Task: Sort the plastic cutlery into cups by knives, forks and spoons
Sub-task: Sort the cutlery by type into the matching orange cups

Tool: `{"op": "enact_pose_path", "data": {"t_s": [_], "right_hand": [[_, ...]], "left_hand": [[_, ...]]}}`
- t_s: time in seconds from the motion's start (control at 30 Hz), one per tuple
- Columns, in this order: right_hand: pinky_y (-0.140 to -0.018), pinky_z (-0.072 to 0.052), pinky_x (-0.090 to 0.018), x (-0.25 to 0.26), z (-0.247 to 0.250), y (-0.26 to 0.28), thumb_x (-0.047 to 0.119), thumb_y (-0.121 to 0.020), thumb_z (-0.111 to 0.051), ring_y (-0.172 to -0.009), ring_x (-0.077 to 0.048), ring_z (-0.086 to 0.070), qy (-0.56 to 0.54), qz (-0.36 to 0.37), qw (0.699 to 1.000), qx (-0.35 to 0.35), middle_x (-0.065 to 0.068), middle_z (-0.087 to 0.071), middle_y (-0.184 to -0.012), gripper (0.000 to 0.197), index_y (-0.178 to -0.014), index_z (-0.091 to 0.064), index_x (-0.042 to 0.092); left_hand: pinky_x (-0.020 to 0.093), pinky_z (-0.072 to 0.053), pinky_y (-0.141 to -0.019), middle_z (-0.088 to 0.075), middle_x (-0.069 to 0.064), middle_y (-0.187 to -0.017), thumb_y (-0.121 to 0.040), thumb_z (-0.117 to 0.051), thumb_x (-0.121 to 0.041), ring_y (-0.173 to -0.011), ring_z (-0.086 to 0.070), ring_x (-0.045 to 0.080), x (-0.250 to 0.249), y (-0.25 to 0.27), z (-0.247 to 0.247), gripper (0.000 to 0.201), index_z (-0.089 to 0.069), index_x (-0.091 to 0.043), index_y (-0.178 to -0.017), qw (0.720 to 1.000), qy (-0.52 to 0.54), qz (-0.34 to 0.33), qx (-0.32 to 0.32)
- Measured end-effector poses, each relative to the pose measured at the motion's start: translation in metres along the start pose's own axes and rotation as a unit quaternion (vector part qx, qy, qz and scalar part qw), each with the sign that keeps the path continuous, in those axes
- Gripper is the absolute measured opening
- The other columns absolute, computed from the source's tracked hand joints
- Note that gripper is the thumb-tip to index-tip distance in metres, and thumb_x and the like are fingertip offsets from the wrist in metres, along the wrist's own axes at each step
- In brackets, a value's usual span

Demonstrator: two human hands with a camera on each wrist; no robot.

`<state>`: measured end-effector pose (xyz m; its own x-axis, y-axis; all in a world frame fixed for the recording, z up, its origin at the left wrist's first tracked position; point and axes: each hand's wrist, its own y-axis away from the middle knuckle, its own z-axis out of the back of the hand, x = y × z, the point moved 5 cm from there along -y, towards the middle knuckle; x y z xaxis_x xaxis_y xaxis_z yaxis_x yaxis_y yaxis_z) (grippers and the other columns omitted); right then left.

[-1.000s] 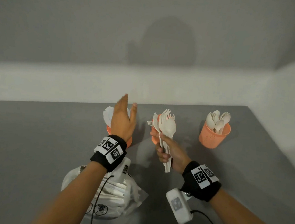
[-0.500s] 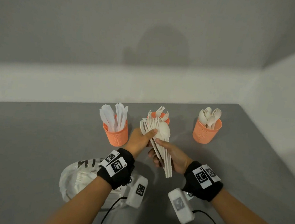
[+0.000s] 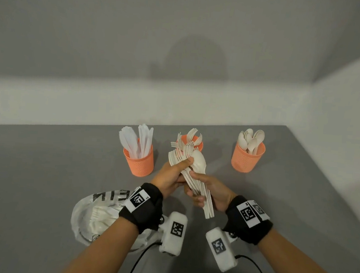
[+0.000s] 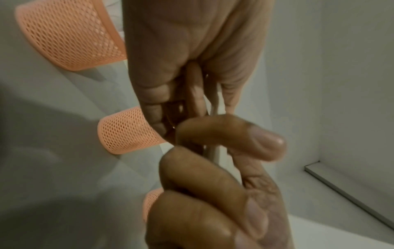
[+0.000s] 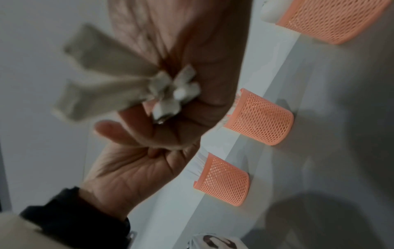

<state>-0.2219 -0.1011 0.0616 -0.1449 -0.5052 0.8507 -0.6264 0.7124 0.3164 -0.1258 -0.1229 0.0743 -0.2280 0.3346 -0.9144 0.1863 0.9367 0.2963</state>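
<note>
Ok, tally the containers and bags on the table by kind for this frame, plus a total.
Orange mesh cups: 3 (knife cup, fork cup, spoon cup)
Plastic bags: 1 (plastic bag)
Total: 4

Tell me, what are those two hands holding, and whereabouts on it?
A bundle of white plastic cutlery, forks with a spoon on top. The right hand grips the handles; the left hand pinches the bundle just below the fork heads.
</note>
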Motion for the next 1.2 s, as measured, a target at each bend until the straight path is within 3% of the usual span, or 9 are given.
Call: {"op": "enact_pose_path", "data": {"t_s": [0.23, 0.37, 0.47, 0.53, 0.63, 0.73, 0.87, 1.07, 1.2], "right_hand": [[-0.036, -0.036, -0.014, 0.000, 0.000, 0.001, 0.035, -0.092, -0.041, -0.033, -0.003, -0.040, -0.011, 0.006, 1.000, 0.028, 0.000, -0.063, -0.061, 0.038, -0.075, -0.071, 0.017], [-0.050, -0.050, -0.020, 0.000, 0.005, 0.003, 0.033, -0.095, -0.039, -0.054, -0.010, -0.061, 0.042, -0.015, 0.999, 0.007, -0.005, -0.072, -0.079, 0.033, -0.098, -0.066, 0.014], [-0.070, -0.056, -0.024, 0.005, 0.024, 0.002, 0.021, -0.096, -0.043, -0.081, -0.017, -0.067, 0.077, 0.016, 0.992, -0.097, -0.009, -0.070, -0.095, 0.033, -0.121, -0.057, 0.004], [-0.064, -0.053, -0.020, 0.010, 0.040, 0.008, 0.009, -0.096, -0.042, -0.071, -0.015, -0.063, 0.119, 0.047, 0.968, -0.214, -0.007, -0.066, -0.088, 0.029, -0.123, -0.053, 0.005], [-0.054, -0.048, -0.024, 0.017, 0.053, 0.017, 0.000, -0.093, -0.034, -0.057, -0.017, -0.054, 0.266, 0.072, 0.904, -0.328, -0.012, -0.064, -0.081, 0.033, -0.114, -0.057, 0.013], [-0.067, -0.044, -0.037, 0.021, 0.055, 0.020, 0.007, -0.093, -0.040, -0.070, -0.027, -0.056, 0.431, 0.105, 0.824, -0.352, -0.018, -0.065, -0.083, 0.023, -0.098, -0.062, 0.002], [-0.064, -0.040, -0.033, 0.021, 0.046, 0.020, 0.019, -0.093, -0.051, -0.075, -0.027, -0.058, 0.511, 0.142, 0.782, -0.328, -0.014, -0.066, -0.085, 0.020, -0.102, -0.061, 0.004], [-0.082, -0.053, -0.037, 0.019, 0.053, 0.023, 0.002, -0.083, -0.056, -0.090, -0.022, -0.065, 0.373, 0.124, 0.886, -0.247, -0.011, -0.066, -0.102, 0.061, -0.136, -0.031, 0.020], [-0.086, -0.050, -0.033, 0.021, 0.059, 0.031, 0.001, -0.081, -0.044, -0.096, -0.017, -0.058, 0.324, 0.119, 0.914, -0.215, 0.000, -0.057, -0.099, 0.049, -0.128, -0.036, 0.015]], "left_hand": [[0.017, -0.046, -0.037, -0.065, 0.012, -0.076, -0.096, -0.046, -0.020, -0.048, -0.066, 0.013, 0.000, 0.005, -0.006, 0.033, -0.051, 0.003, -0.119, 0.998, 0.049, 0.036, 0.013], [0.020, -0.051, -0.050, -0.068, 0.002, -0.061, -0.098, -0.040, -0.022, -0.057, -0.066, 0.012, -0.001, 0.004, -0.001, 0.025, -0.058, -0.005, -0.096, 1.000, 0.014, 0.006, -0.015], [0.025, -0.053, -0.064, -0.064, 0.001, -0.055, -0.096, -0.039, -0.015, -0.062, -0.064, 0.017, -0.013, -0.003, 0.011, 0.026, -0.054, -0.010, -0.076, 0.991, 0.085, -0.040, -0.093], [0.028, -0.047, -0.062, -0.049, -0.005, -0.041, -0.096, -0.039, -0.013, -0.045, -0.055, 0.011, -0.024, -0.006, 0.017, 0.030, -0.045, -0.013, -0.067, 0.984, 0.121, -0.060, -0.120], [0.021, -0.026, -0.042, -0.029, -0.009, -0.035, -0.095, -0.048, -0.021, -0.031, -0.027, 0.006, -0.034, -0.003, 0.012, 0.036, -0.038, -0.017, -0.060, 0.991, 0.004, -0.070, -0.116], [0.017, -0.020, -0.038, -0.030, -0.011, -0.037, -0.085, -0.064, -0.030, -0.033, -0.023, 0.005, -0.029, 0.003, -0.012, 0.030, -0.048, -0.019, -0.062, 0.987, -0.127, -0.076, -0.061], [0.016, -0.024, -0.033, -0.039, -0.010, -0.040, -0.082, -0.067, -0.017, -0.035, -0.031, 0.006, -0.010, -0.005, -0.034, 0.026, -0.049, -0.014, -0.063, 0.978, -0.177, -0.083, -0.076], [0.014, -0.033, -0.040, -0.055, -0.001, -0.060, -0.082, -0.051, -0.004, -0.043, -0.044, 0.004, 0.011, -0.017, -0.050, 0.011, -0.058, -0.013, -0.080, 0.957, -0.254, -0.113, -0.083], [0.017, -0.030, -0.036, -0.048, -0.010, -0.048, -0.091, -0.054, -0.017, -0.036, -0.037, 0.003, 0.016, -0.017, -0.067, 0.006, -0.058, -0.016, -0.087, 0.974, -0.205, -0.096, 0.002]]}}
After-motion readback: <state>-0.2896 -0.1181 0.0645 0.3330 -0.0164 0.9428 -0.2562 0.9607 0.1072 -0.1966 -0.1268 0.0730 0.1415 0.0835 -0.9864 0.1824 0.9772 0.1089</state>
